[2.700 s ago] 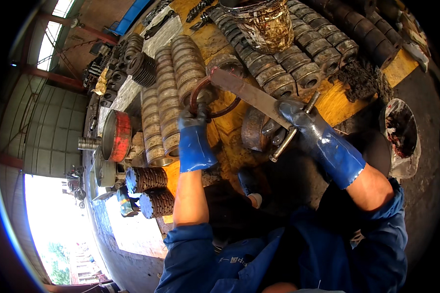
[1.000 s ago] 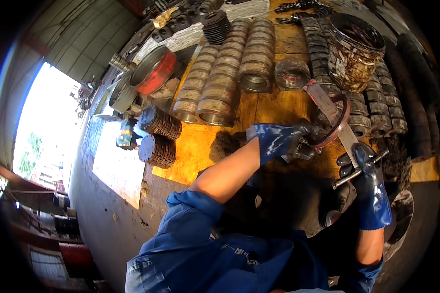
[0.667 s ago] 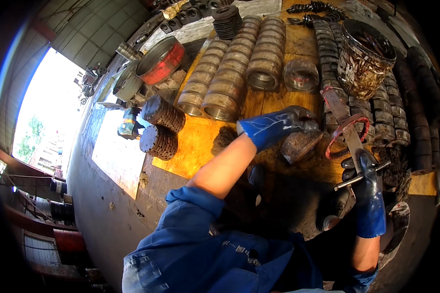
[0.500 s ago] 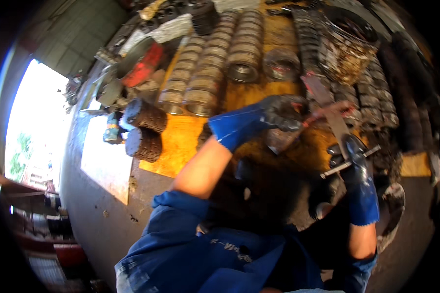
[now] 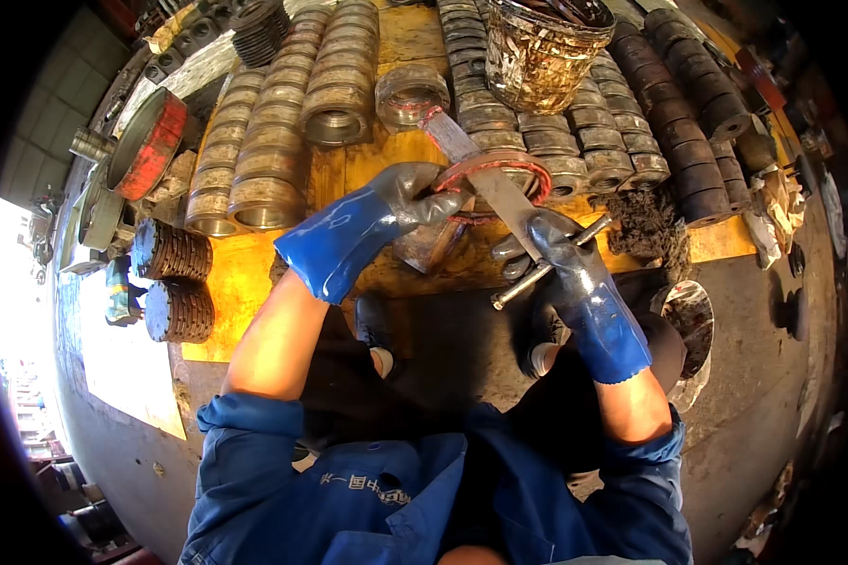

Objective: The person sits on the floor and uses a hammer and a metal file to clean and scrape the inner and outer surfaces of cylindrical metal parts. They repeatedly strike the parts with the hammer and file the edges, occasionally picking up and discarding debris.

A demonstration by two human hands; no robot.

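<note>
My left hand [image 5: 410, 198], in a grey and blue rubber glove, is closed on the near left edge of a thin metal ring [image 5: 545, 179] smeared with red. In my right hand [image 5: 570, 264], gloved alike, is a flat metal blade [image 5: 509, 209] with red on its far end. The blade lies across the ring, and appears to touch it. A metal rod [image 5: 589, 231] crosses the blade's near end, under my right hand's fingers; whether the two are joined I cannot tell. Below my left hand a metal collar [image 5: 429, 247] rests on the yellow table, partly hidden.
Rows of metal rings [image 5: 254, 179] cover the yellow table [image 5: 240, 282]. A crusted bucket [image 5: 542, 61] stands beyond my hands. At the left are stacked dark discs [image 5: 179, 311] and a red-sided drum [image 5: 151, 141]. A dark fibrous clump [image 5: 643, 226] lies right of my right hand.
The view has swung rightward, so the table sits further left in it. The red-smeared ring has tilted and shows its opening more. Both hands keep their hold.
</note>
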